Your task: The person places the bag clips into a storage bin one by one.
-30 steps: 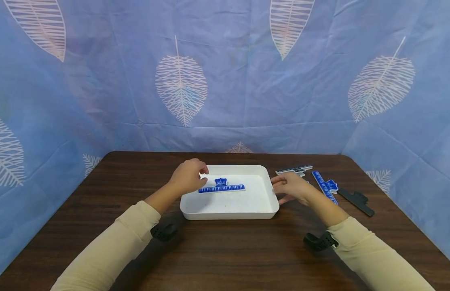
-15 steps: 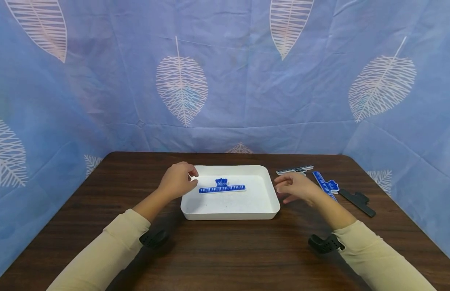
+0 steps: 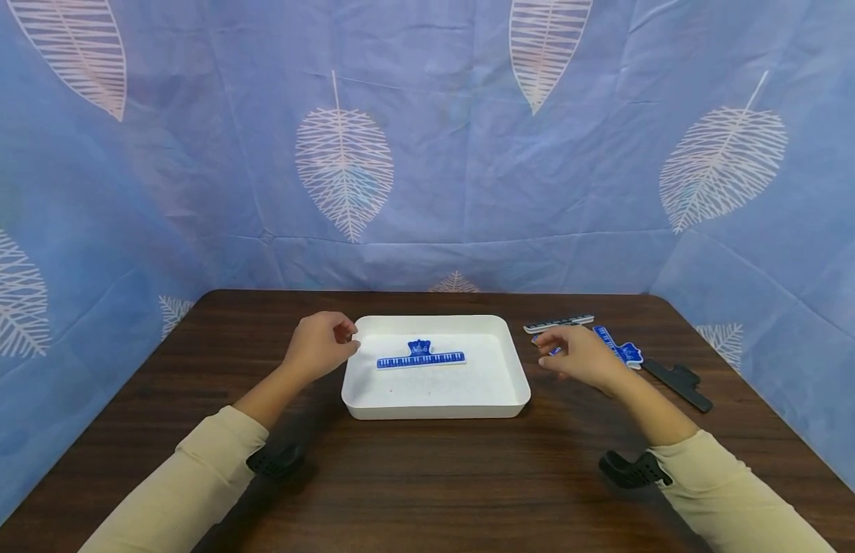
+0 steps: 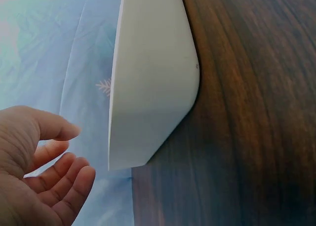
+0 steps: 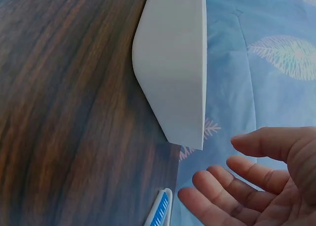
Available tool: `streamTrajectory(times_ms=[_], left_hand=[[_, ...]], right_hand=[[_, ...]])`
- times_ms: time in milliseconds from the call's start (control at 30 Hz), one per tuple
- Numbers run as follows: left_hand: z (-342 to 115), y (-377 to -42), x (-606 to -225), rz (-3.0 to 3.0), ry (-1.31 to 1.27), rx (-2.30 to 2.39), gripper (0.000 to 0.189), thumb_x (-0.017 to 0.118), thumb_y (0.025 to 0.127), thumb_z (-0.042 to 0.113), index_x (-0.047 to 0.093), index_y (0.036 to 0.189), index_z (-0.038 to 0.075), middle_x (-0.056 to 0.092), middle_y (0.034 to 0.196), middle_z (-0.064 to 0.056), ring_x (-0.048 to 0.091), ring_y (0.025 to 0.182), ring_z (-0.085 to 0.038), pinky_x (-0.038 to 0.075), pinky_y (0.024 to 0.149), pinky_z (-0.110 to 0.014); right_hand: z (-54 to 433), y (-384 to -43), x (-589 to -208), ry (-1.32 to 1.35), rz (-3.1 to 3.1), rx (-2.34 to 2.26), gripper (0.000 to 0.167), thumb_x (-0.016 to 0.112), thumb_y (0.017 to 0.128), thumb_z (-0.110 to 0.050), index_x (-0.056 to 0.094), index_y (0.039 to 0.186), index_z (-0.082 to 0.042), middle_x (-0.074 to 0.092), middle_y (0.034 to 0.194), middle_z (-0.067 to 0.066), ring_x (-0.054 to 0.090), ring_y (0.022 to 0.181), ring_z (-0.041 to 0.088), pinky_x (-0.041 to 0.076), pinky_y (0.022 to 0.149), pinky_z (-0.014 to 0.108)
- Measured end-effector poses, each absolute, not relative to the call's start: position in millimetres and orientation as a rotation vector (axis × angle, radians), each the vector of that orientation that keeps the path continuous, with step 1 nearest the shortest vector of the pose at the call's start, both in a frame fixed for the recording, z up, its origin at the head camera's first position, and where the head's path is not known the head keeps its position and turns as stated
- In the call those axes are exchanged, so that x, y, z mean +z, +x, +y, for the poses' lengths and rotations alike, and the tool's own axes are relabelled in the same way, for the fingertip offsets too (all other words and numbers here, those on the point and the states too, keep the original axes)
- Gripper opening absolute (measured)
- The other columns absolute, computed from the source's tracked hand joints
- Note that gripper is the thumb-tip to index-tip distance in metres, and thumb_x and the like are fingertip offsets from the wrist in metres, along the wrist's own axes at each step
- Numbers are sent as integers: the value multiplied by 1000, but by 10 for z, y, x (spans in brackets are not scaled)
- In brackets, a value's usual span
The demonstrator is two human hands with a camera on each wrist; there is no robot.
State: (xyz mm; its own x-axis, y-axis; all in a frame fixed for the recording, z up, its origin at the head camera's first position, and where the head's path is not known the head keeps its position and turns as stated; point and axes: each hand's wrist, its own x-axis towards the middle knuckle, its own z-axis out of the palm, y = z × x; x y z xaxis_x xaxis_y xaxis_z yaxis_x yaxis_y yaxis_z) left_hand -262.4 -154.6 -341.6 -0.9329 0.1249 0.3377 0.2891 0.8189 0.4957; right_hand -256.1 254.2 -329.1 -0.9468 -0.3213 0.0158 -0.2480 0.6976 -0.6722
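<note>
A blue clip with a piano-key strip [image 3: 422, 359] lies inside the white tray [image 3: 441, 413]. My left hand [image 3: 319, 346] is held beside the tray's left rim, fingers loosely bent and holding nothing. In the left wrist view, a gap shows between that hand's fingertips [image 4: 74, 131] and the tray wall [image 4: 153, 72]. Off the tray's right side hovers my right hand [image 3: 581, 356], relaxed, with nothing in it. The right wrist view has its fingers [image 5: 212, 189] spread apart from the tray. Blue bits of something show under this hand, mostly hidden.
To the right on the dark wooden table [image 3: 427, 491] lie a black-and-white piano-key clip [image 3: 558, 323], a blue clip [image 3: 629, 353] partly behind my right hand, and a black clip [image 3: 678, 382]. A leaf-patterned blue cloth [image 3: 427, 169] hangs around the table's back and sides.
My left hand has drawn back leftward from over the tray to outside its left rim. My right hand has left the tray's right wall and shifted right. Tray and clip stay in place.
</note>
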Motion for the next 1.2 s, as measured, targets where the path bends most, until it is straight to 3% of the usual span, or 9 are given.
streamTrajectory(times_ms=[267, 467, 633, 933, 1200], left_hand=[[-1621, -2644, -3488, -2697, -220, -928, 22, 79, 79, 16, 70, 93, 4, 65, 83, -7, 59, 78, -23, 53, 68, -38], [-1632, -2652, -3477, -2750, -126, -1233, 34, 79, 77, 13, 66, 107, 2, 62, 98, -12, 58, 87, -27, 55, 72, -37], [-1632, -2676, -3476, -2783, -35, -1535, 49, 77, 79, 8, 57, 123, -1, 55, 115, -19, 61, 95, -33, 60, 69, -39], [-1668, -2749, -3517, -2807, 27, -1835, 65, 71, 82, 0, 43, 141, 1, 47, 127, -24, 59, 107, -39, 60, 70, -43], [-1667, -2742, -3593, -2870, -82, -1966, 88, 67, 79, -6, 22, 153, 5, 37, 137, -29, 55, 112, -44, 59, 72, -50]], right_hand=[[2696, -2486, -3249, -664, 2971, -821, 33, 71, 88, -10, 64, 115, 6, 67, 103, 19, 65, 80, 24, 56, 64, 35], [2844, -2465, -3244, -604, 2994, -788, 34, 70, 88, -12, 64, 117, 5, 67, 104, 18, 66, 85, 25, 56, 65, 37], [2951, -2448, -3245, -577, 3027, -803, 34, 69, 88, -10, 64, 118, 4, 66, 106, 21, 66, 86, 26, 57, 65, 38], [3086, -2462, -3287, -584, 3110, -768, 32, 69, 88, -10, 64, 118, 3, 67, 107, 20, 64, 87, 28, 53, 65, 38], [3158, -2559, -3393, -592, 3165, -726, 32, 69, 87, -8, 65, 116, 4, 66, 108, 22, 61, 92, 36, 54, 74, 51]])
